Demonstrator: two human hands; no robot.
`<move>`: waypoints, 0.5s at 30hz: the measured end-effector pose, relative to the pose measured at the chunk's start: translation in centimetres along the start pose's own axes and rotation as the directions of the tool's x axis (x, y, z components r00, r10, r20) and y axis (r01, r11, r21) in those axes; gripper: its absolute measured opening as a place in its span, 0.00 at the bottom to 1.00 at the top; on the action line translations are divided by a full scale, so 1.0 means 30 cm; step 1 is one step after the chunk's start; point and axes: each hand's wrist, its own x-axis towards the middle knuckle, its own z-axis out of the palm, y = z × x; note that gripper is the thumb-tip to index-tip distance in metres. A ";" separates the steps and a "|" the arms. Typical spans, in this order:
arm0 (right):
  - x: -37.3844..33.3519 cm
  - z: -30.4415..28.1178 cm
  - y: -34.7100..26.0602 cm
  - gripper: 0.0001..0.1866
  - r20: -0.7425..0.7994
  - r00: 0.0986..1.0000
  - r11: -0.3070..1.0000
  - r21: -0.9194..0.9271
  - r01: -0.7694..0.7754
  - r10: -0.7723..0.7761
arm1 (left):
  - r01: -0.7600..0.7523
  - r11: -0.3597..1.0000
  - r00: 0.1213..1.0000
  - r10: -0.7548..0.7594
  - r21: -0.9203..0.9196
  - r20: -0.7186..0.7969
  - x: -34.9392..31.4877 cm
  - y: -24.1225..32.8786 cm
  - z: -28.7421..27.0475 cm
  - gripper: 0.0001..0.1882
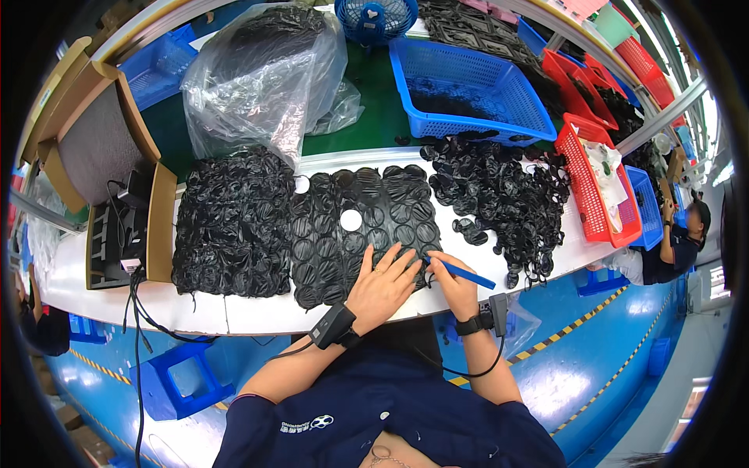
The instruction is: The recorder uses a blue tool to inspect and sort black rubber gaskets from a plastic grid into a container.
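Observation:
A black sheet of joined round moulded pieces (402,207) lies on the white worktop in front of me. My left hand (382,290) rests flat on its near edge, fingers spread. At the sheet's near right corner, my right hand (456,290) closes around a slim blue-handled tool (474,278); its working tip is hidden or too small to make out. A white round spot (351,221) shows in the sheet, either a gap or a disc. Left of it sits a thick stack of similar black sheets (232,226). Loose black round pieces (499,191) are heaped on the right.
An open cardboard box (162,222) with cables stands at the left. Behind are a clear plastic bag (242,93), a blue fan (374,17) and a blue basket (476,129). A red basket (573,168) borders the right side. Another person (686,242) sits far right.

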 end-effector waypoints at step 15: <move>0.181 -0.259 -0.007 0.10 -0.288 0.734 0.541 -0.832 0.128 -0.616 | 0.001 0.999 1.000 -0.001 -0.037 -0.004 0.010 0.001 -0.002 0.20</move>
